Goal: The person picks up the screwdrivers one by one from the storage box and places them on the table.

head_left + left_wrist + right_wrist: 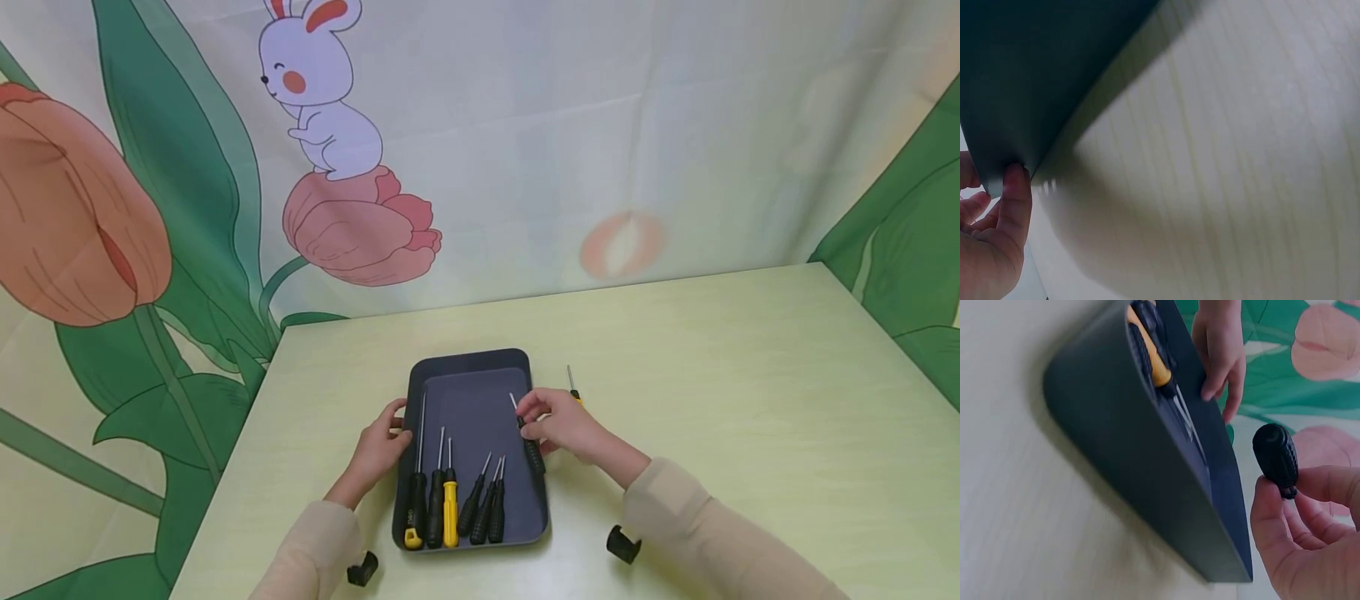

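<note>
The right hand [561, 421] pinches a black-handled screwdriver [534, 457] — tip pointing forward, handle nearer the body — and the left hand [379, 446] grips the tray [474, 404] between both hands.

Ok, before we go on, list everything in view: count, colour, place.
tray: 1, dark grey-blue, on the table
long screwdriver: 1, black with yellow end, tray's left side
medium screwdriver: 1, black, beside it
yellow screwdriver: 1, yellow and black, next right
small screwdrivers: 3, black, tray's near end
held screwdriver: 1, black handle, in right fingers
loose screwdriver: 1, yellow and black visible, table beyond right hand, partly hidden
table: 1, pale yellow-green, underneath
backdrop: white, with printed rabbit and tulips, behind
black pieces: 2, by the sleeves
sleeves: 2, beige, forearms
left hand: 1, gripping tray's left edge
right hand: 1, over tray's right edge
</note>
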